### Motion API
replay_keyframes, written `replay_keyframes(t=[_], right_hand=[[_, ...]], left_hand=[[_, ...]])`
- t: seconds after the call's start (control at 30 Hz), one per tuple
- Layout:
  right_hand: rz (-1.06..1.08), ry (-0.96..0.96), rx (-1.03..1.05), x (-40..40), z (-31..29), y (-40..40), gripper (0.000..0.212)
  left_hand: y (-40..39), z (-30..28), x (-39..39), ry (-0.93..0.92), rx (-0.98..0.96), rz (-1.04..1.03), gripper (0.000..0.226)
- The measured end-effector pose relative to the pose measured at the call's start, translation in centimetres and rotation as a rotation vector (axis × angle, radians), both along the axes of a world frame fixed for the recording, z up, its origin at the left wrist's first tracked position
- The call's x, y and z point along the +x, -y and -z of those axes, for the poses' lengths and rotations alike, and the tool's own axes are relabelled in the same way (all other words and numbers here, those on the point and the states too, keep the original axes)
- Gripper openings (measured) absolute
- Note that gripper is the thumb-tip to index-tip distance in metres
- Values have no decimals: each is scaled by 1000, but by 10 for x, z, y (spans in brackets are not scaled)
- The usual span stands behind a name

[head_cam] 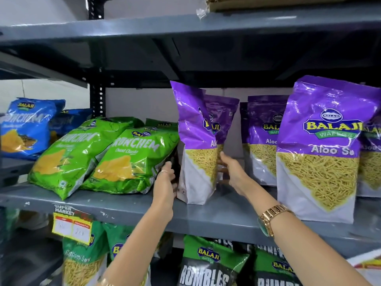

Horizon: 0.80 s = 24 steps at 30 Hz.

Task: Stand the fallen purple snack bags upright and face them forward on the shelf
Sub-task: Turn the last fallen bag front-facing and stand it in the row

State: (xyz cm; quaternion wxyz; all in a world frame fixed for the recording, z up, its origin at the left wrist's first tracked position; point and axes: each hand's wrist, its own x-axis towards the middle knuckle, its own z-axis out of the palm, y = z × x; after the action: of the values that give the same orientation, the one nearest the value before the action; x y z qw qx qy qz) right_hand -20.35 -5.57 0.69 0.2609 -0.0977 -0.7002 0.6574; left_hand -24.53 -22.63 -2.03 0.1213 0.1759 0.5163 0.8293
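A purple and white snack bag stands upright near the middle of the grey shelf, turned partly to the right so that its front faces sideways. My left hand presses on its left edge near the bottom. My right hand holds its right edge. A second purple bag stands close behind it. Another purple bag stands further right at the back. A large purple bag stands upright at the front right, facing forward.
Green snack bags lean back on the shelf just left of my left hand. Blue bags sit at the far left. The shelf above hangs low. Green and black bags fill the shelf below, with a yellow price tag on the edge.
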Motion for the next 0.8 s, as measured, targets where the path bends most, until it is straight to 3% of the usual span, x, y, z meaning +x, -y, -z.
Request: replay_keyframes(t=[0.07,0.17,0.37,0.43,0.53,0.63,0.8], right_hand=[[-70,56,-5,-1,1,0,40],[-64,63,13,5,1,2,50],[-65,-8,124,20,-1,8,30],[4,-58,67,21,-2,9,42],[72,-125,-5,23,-1,6,63],[40,-121,-2,22,4,5,83],[-39,54,2,32,13,14,73]], left_hand=[[0,5,5,-158,-133,33,25],[-2,9,6,-356,-286,59,56],[-3,-2,-11,-421,-325,155,54],[-3,-4,-20,-394,-325,213,69],[-5,-3,-34,-382,-379,269,45],[-8,0,-45,-426,-517,137,38],[-7,0,-35,-514,-627,80,64]])
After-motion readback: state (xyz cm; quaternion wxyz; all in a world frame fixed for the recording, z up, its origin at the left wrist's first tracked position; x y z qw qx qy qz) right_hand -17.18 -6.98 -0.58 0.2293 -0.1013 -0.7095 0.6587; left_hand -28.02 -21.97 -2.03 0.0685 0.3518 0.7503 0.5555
